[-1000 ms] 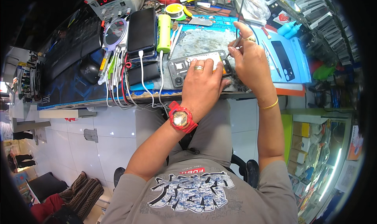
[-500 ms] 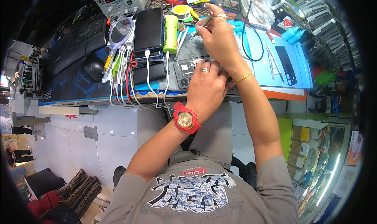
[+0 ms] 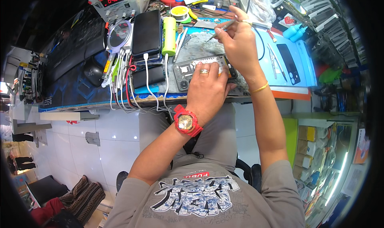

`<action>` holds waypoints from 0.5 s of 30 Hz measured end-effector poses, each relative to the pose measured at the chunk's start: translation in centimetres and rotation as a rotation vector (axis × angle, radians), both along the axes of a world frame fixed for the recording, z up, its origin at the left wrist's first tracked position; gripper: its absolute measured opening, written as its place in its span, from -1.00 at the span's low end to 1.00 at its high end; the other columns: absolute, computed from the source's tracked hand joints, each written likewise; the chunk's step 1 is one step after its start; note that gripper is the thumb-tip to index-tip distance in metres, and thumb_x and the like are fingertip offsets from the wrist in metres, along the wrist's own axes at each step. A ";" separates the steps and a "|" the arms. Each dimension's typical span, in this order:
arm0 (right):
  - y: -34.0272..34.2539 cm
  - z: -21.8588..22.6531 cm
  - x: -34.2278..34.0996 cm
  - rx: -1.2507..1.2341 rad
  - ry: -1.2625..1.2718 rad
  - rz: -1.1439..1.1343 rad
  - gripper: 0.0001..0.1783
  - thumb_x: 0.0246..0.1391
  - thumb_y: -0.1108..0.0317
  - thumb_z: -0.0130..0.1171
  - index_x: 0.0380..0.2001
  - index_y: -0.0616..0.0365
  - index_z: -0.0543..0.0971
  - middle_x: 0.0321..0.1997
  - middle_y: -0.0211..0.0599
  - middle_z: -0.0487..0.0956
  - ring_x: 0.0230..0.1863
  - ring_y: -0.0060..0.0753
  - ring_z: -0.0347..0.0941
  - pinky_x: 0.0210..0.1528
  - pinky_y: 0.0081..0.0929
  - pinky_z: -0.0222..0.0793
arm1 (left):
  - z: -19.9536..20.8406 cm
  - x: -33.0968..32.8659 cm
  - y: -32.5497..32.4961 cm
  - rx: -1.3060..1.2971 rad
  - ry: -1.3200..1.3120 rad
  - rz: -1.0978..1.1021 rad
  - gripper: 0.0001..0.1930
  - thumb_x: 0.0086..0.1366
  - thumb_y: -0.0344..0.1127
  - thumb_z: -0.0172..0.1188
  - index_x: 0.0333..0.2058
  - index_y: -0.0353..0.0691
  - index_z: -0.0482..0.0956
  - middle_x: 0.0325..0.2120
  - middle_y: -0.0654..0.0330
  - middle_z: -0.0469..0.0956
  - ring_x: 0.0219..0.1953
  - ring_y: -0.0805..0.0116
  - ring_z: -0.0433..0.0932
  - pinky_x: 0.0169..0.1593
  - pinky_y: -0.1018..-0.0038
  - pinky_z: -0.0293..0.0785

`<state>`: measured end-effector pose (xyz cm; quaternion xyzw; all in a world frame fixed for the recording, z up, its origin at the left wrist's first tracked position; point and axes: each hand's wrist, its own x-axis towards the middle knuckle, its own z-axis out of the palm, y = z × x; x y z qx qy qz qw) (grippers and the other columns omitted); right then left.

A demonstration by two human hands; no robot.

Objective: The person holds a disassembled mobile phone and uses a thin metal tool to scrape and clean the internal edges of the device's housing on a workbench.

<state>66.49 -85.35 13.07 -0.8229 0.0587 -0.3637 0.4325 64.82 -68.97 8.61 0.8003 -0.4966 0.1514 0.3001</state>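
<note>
An opened smartphone (image 3: 186,70), its inner parts bare and a camera block at its near left corner, lies on a grey work mat (image 3: 200,42). Over it rests my left hand (image 3: 210,82), fingers on its top and thumb at its near right edge, holding it down. My right hand (image 3: 240,44) is raised beyond and right of the phone. Between its thumb and fingers it pinches thin metal tweezers (image 3: 220,30), whose pointed end slants down left above the mat, apart from the phone. My left palm hides part of the phone.
Left of the mat stand a dark phone (image 3: 146,32), a green cylindrical device (image 3: 169,36) and several white cables. A power supply (image 3: 114,4) and a solder spool (image 3: 179,13) are farther back. On the right, a phone back panel (image 3: 288,64) lies on a blue mat (image 3: 306,74).
My right hand has moved to the right with the tweezers, away from the phone. My left hand stays on the phone. The whole view has shifted slightly.
</note>
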 end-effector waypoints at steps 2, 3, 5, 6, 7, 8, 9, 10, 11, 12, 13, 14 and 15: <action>-0.5 0.3 -1.4 0.024 -0.007 -0.028 -0.33 0.22 0.57 0.34 0.36 0.41 0.34 -0.26 -0.10 0.75 -0.25 -0.32 0.76 -0.18 -0.42 0.64 | 0.0 0.0 -0.1 0.012 0.004 0.004 -0.49 0.31 -0.06 0.42 0.11 -0.26 0.65 -0.13 0.01 0.53 -0.01 -0.04 0.52 0.13 0.11 0.50; -1.0 0.4 -2.2 0.022 0.058 -0.009 -0.32 0.33 0.61 0.27 0.43 0.34 0.24 -0.13 -0.15 0.69 -0.16 -0.46 0.71 -0.13 -0.53 0.69 | -0.1 -0.1 -0.1 0.019 0.007 0.005 -0.48 0.30 -0.06 0.43 0.11 -0.26 0.65 -0.13 0.01 0.53 -0.01 -0.03 0.52 0.13 0.12 0.50; -1.4 0.1 -3.2 0.080 0.017 -0.021 -0.32 0.27 0.59 0.31 0.39 0.38 0.30 -0.21 -0.15 0.72 -0.21 -0.43 0.73 -0.16 -0.49 0.64 | 0.0 -0.1 0.0 0.021 -0.002 0.010 -0.48 0.29 -0.06 0.44 0.12 -0.25 0.66 -0.12 0.01 0.53 -0.01 -0.03 0.52 0.12 0.12 0.50; -1.5 0.0 -3.8 0.109 -0.002 -0.029 -0.32 0.23 0.58 0.34 0.37 0.39 0.33 -0.25 -0.14 0.74 -0.24 -0.41 0.75 -0.18 -0.46 0.62 | 0.1 -0.1 0.0 0.021 -0.005 0.011 -0.48 0.29 -0.06 0.44 0.12 -0.24 0.66 -0.12 0.01 0.53 -0.01 -0.03 0.52 0.12 0.12 0.50; -1.8 0.1 -4.4 0.050 0.032 -0.060 -0.32 0.25 0.59 0.33 0.38 0.39 0.32 -0.24 -0.16 0.74 -0.22 -0.44 0.74 -0.15 -0.48 0.64 | 0.1 -0.1 0.0 0.022 -0.008 0.010 -0.48 0.29 -0.06 0.45 0.12 -0.24 0.67 -0.12 0.01 0.53 -0.01 -0.03 0.52 0.12 0.13 0.50; -1.8 0.1 -5.0 0.058 0.031 -0.068 -0.33 0.25 0.60 0.32 0.38 0.38 0.32 -0.24 -0.16 0.74 -0.22 -0.44 0.74 -0.15 -0.48 0.64 | 0.1 -0.1 -0.1 0.023 -0.011 0.010 -0.48 0.28 -0.06 0.45 0.12 -0.24 0.67 -0.11 0.02 0.53 -0.01 -0.03 0.52 0.12 0.13 0.50; -1.8 0.1 -5.4 0.065 0.028 -0.074 -0.33 0.26 0.60 0.31 0.38 0.38 0.32 -0.23 -0.17 0.74 -0.21 -0.45 0.74 -0.14 -0.49 0.64 | 0.1 -0.1 0.0 0.024 -0.015 0.012 -0.48 0.28 -0.06 0.45 0.12 -0.24 0.68 -0.11 0.02 0.53 0.00 -0.03 0.52 0.12 0.13 0.51; -1.8 0.1 -5.7 0.073 0.026 -0.080 -0.34 0.26 0.61 0.31 0.38 0.37 0.32 -0.23 -0.17 0.74 -0.21 -0.45 0.73 -0.13 -0.49 0.65 | 0.1 -0.1 0.0 0.022 -0.017 0.010 -0.49 0.28 -0.07 0.46 0.11 -0.24 0.68 -0.11 0.02 0.53 0.00 -0.03 0.52 0.12 0.13 0.51; -2.0 0.0 -5.9 0.083 0.015 -0.075 -0.34 0.26 0.61 0.30 0.38 0.36 0.32 -0.23 -0.17 0.74 -0.20 -0.45 0.73 -0.13 -0.49 0.65 | 0.1 -0.1 0.0 0.020 -0.019 0.008 -0.49 0.28 -0.07 0.46 0.11 -0.24 0.68 -0.11 0.02 0.53 -0.01 -0.03 0.52 0.11 0.13 0.51; -2.1 -0.2 -6.1 0.094 0.005 -0.071 -0.34 0.27 0.62 0.30 0.39 0.35 0.32 -0.23 -0.17 0.74 -0.20 -0.46 0.73 -0.12 -0.49 0.65 | 0.1 -0.1 0.0 0.018 -0.021 0.006 -0.50 0.28 -0.07 0.46 0.10 -0.24 0.69 -0.11 0.02 0.53 -0.01 -0.03 0.53 0.11 0.13 0.51; -2.2 -0.4 -6.2 0.105 -0.006 -0.067 -0.34 0.27 0.62 0.29 0.39 0.34 0.32 -0.22 -0.17 0.74 -0.20 -0.46 0.73 -0.12 -0.49 0.65 | 0.1 -0.1 0.0 0.018 -0.021 0.008 -0.50 0.28 -0.08 0.46 0.10 -0.24 0.69 -0.11 0.02 0.53 -0.01 -0.03 0.53 0.11 0.13 0.51; -2.2 -0.5 -6.2 0.102 -0.003 -0.067 -0.34 0.27 0.62 0.29 0.39 0.33 0.32 -0.22 -0.17 0.74 -0.20 -0.46 0.73 -0.12 -0.50 0.65 | 0.1 -0.1 0.0 0.018 -0.022 0.009 -0.50 0.27 -0.08 0.47 0.10 -0.24 0.69 -0.12 0.02 0.54 -0.01 -0.03 0.53 0.11 0.13 0.52; -2.2 -0.6 -6.1 0.097 0.000 -0.067 -0.34 0.27 0.62 0.29 0.39 0.32 0.32 -0.22 -0.17 0.74 -0.20 -0.46 0.73 -0.12 -0.50 0.65 | 0.2 0.0 0.0 0.017 -0.021 0.011 -0.50 0.27 -0.08 0.47 0.10 -0.24 0.69 -0.12 0.02 0.54 -0.01 -0.02 0.53 0.11 0.14 0.52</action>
